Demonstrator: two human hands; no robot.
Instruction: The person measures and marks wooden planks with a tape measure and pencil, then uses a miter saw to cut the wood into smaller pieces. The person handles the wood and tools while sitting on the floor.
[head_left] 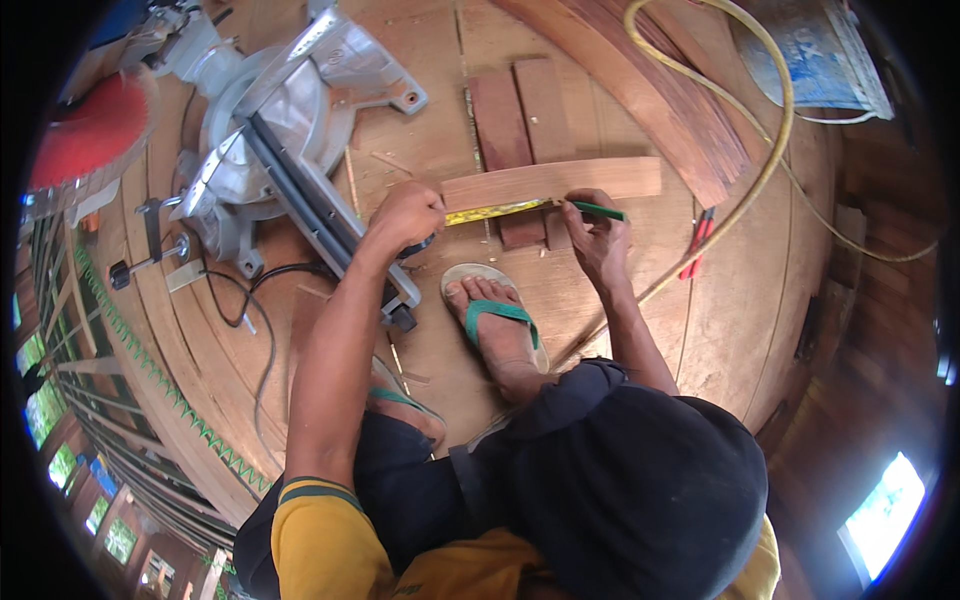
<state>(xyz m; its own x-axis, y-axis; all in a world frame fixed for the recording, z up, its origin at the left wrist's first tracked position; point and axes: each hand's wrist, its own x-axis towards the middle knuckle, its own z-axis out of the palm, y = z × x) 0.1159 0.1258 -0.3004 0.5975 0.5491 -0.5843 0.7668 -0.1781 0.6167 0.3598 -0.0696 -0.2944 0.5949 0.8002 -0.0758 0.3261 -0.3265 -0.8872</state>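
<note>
Flat on the wooden floor point(620, 330), across two short dark red wood blocks point(520, 120): a thin light brown wooden board point(600, 178), likely stiff, light and dry, best gripped at its bare right end. Left hand point(405, 215) closed on a yellow tape measure point(490, 211) pulled along the board; right hand point(597, 235) pinching a green pencil point(598, 210) tip-down on it. No tubs or boxes close by, only a blue sack point(820, 55) far off, insides hidden.

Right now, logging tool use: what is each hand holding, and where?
The right hand pinches a green pencil near its tip. The left hand holds the yellow tape measure at its case end.
</note>
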